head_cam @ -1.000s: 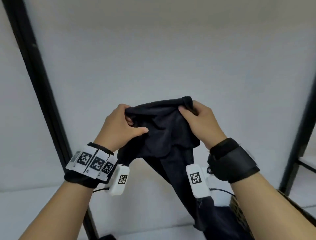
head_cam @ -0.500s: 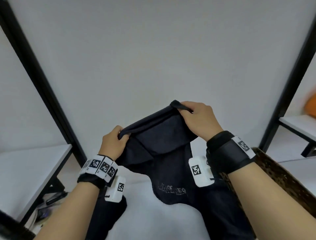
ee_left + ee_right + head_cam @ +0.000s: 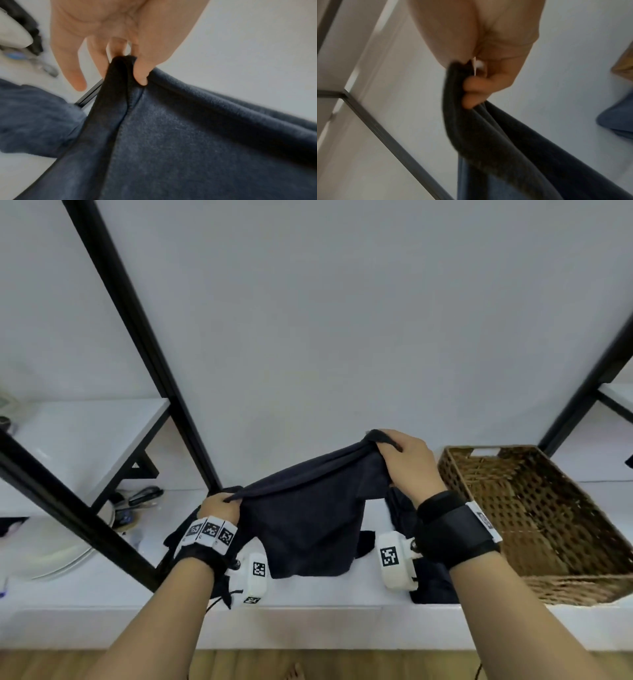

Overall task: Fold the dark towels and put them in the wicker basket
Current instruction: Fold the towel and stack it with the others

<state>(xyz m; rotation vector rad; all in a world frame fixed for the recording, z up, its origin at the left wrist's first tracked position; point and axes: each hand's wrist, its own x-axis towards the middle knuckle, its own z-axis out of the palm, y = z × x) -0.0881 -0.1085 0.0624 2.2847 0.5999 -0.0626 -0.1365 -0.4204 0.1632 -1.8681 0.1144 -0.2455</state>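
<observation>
A dark navy towel (image 3: 308, 518) hangs doubled between my two hands above the white shelf. My left hand (image 3: 221, 503) pinches its lower left corner (image 3: 121, 63) between thumb and fingers. My right hand (image 3: 404, 460) grips the higher right corner (image 3: 458, 81), fingers curled round the bunched cloth. The towel's bottom edge touches the shelf. More dark towels (image 3: 431, 583) lie on the shelf under my right wrist and behind my left wrist (image 3: 178, 535). The wicker basket (image 3: 548, 522) stands at the right, nothing visible inside it.
Black frame posts (image 3: 144, 344) slant up at the left and at the right (image 3: 596, 385). White plates (image 3: 65, 556) and small utensils (image 3: 144, 496) sit on the shelf at far left. A white wall (image 3: 342, 320) is behind. Wooden floor (image 3: 308, 666) lies below the shelf edge.
My hands have moved apart and down, and the towel is now stretched between them near the shelf. The view has tilted down, so the basket and shelf show.
</observation>
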